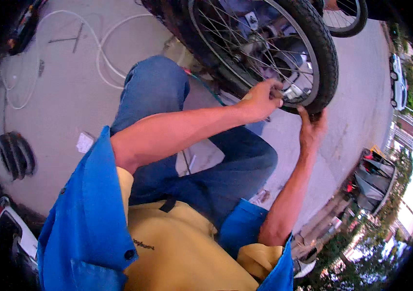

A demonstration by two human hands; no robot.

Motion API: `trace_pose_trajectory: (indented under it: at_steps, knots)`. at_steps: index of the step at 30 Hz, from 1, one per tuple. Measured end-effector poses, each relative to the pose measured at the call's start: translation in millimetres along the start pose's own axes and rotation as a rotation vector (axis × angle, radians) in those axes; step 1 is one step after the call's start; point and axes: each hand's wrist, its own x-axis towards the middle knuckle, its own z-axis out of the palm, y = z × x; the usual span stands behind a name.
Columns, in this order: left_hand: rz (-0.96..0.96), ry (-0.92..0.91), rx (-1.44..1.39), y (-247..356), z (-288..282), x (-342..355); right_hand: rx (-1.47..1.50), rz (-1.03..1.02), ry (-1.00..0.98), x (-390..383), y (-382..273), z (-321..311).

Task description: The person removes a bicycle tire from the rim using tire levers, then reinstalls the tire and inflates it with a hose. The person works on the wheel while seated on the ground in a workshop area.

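Observation:
A spoked wheel with a black tyre [331, 58] and a silver rim [314, 63] stands at the upper right. My left hand [263, 99] reaches to the lower part of the rim, on the side of the spokes. Its fingers are curled together, and whatever they pinch is too small to make out. A pale, shiny piece [292, 92] lies just beyond those fingertips. From below, my right hand [314, 127] grips the bottom of the tyre. Its thumb presses near the rim, while the other fingers are partly hidden behind the tyre.
A pale hose [101, 46] loops over the ground at upper left, near a thin metal T-shaped tool [77, 39]. Coiled dark tubes [16, 155] and a whitish block [85, 142] lie left. Another wheel [349, 31] stands behind; a white vehicle [398, 82] is farther right.

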Motion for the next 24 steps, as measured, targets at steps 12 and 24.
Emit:
trace_pose_trajectory:
  at_steps: [12, 24]
  knots:
    - [-0.567, -0.693, 1.468, -69, -179, -53, -0.166, 0.038, 0.088, -5, -44, 11]
    - [-0.278, -0.373, 1.254, -215, -266, -10, -0.174, 0.144, 0.056, -5, -46, 5]
